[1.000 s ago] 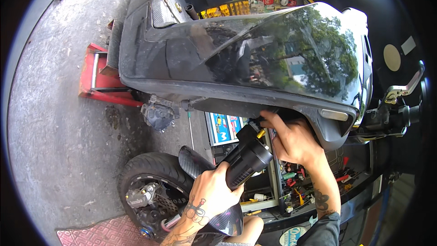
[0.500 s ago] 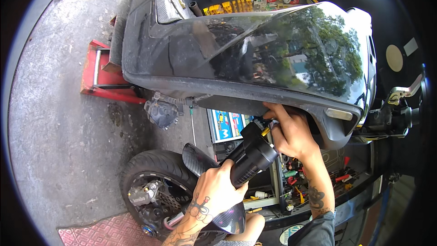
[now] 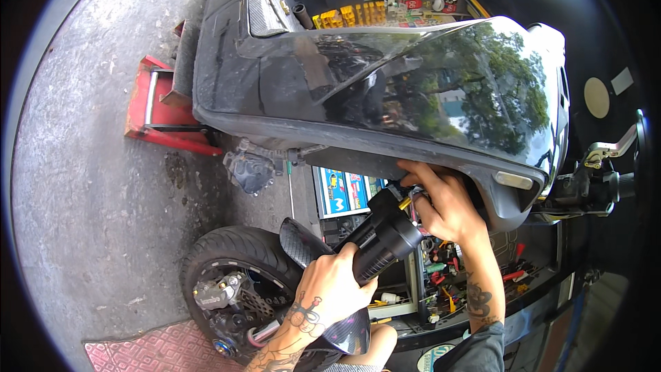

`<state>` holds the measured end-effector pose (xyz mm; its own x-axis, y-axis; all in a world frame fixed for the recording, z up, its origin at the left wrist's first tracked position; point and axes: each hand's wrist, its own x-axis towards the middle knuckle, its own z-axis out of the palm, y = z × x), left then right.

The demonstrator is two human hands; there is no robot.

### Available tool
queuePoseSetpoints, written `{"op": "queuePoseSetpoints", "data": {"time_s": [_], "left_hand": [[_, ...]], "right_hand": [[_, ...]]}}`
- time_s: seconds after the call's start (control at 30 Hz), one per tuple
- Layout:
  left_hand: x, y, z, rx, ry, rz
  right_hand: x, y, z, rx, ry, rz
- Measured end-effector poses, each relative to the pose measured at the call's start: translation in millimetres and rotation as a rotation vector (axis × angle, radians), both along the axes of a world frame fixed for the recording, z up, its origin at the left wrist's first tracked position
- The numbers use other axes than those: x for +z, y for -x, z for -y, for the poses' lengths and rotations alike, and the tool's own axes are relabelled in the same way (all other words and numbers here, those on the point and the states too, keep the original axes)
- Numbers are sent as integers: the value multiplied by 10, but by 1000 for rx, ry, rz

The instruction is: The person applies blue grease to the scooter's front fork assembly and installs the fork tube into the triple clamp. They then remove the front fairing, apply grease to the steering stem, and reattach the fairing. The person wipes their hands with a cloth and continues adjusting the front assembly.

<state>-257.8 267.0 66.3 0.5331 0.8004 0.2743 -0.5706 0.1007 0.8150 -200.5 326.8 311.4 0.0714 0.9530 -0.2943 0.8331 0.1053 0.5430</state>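
Observation:
My left hand (image 3: pixel 335 282) is wrapped round a thick black fork tube (image 3: pixel 387 246), which slants up toward the underside of a scooter. Below that hand are a carbon-patterned mudguard (image 3: pixel 303 242) and the front wheel (image 3: pixel 237 282), with its tyre and brake caliper. My right hand (image 3: pixel 446 200) reaches under the glossy black scooter fairing (image 3: pixel 385 89), beside the fork's upper end. Its fingers are bent near a small gold-coloured part (image 3: pixel 406 202); what they hold is hidden. The fork's very top sits in shadow below the fairing.
At left, a red metal stand (image 3: pixel 141 107) is under the scooter body. A green-handled screwdriver (image 3: pixel 290 168) hangs below the fairing. Loose tools and parts fill a tray (image 3: pixel 451 279) at right. A brake lever (image 3: pixel 616 148) juts out at far right. A pink patterned mat (image 3: pixel 151 348) lies near the wheel.
The whole scene sits slightly lower and further right at the top. Both hands keep nearly the same places on and near the fork.

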Motion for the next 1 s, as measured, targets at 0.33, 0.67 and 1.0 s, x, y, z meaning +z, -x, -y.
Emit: {"op": "queuePoseSetpoints", "data": {"time_s": [0.33,0.67,1.0], "left_hand": [[6,27,-14,-7,-1,-7],[1,21,-10,-22,12,-11],[-5,32,-15,-12,5,-2]], "right_hand": [[-3,40,-11,0,64,-29],[18,-13,-6,-145,-50,-109],[-89,-109,-189,-100,74,5]]}}
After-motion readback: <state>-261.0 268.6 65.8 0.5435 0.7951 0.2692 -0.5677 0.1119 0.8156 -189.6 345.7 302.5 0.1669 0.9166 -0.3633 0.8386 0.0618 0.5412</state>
